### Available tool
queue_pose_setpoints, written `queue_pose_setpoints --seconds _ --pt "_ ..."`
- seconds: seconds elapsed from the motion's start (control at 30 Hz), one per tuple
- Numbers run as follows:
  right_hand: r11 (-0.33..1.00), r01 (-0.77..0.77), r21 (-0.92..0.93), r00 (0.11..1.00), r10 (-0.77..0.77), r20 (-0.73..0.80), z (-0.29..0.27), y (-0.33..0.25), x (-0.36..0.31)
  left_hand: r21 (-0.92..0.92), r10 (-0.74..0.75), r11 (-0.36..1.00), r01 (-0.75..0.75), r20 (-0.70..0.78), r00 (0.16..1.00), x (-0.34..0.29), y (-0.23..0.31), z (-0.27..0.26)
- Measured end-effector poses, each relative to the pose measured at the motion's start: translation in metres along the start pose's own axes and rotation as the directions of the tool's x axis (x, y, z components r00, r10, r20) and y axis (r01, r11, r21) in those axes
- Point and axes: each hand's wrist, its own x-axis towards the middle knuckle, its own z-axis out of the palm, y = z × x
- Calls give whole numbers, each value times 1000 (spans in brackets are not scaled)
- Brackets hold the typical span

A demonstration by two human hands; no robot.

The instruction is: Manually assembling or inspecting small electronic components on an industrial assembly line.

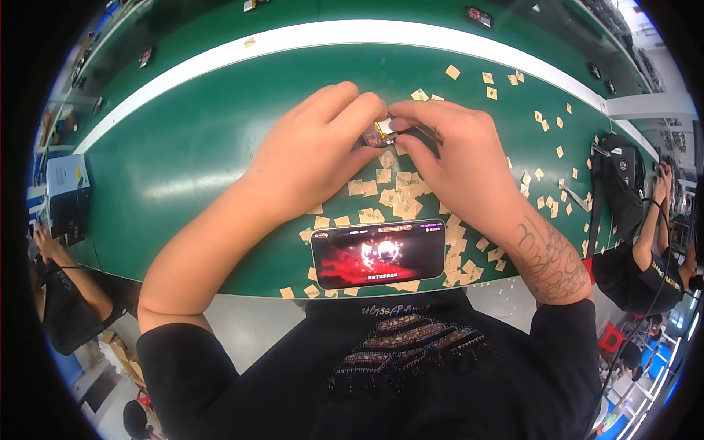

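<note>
Between my fingertips, above the middle of the green tabletop, is a small electronic module (375,137) with a reddish circuit board, a yellow strip and a whitish silver part. My left hand (315,139) pinches its left side, fingers curled over the far edge and thumb below. On the other side, the thumb and forefinger of my right hand (462,143) close on the whitish end. The fingers cover part of the module. Just nearer to me lies a loose heap of small tan paper squares (403,198). A phone (378,254) rests on some of them, screen up, playing a red and black video.
More tan squares (491,93) are scattered over the right of the green table (183,161). Tweezers (576,196) and a black bag (620,172) lie at the right. Beyond a white rail (352,31) sit several similar modules (479,17). Dark boxes (70,216) stand left; other people work at both sides.
</note>
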Motion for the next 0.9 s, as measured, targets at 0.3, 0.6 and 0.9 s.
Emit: queue_pose_setpoints --seconds 0.3,0.6,0.9 --pt "972 -6 234 999 18 -49 8 17 6 37 0 999 -2 51 999 -4 -2 1" --pt "784 -296 546 952 195 237 -10 29 21 -62 115 991 -121 -98 989 9 6 -9" --pt "853 11 522 977 101 -185 -12 32 22 -534 -312 795 287 46 949 55 5 -6"
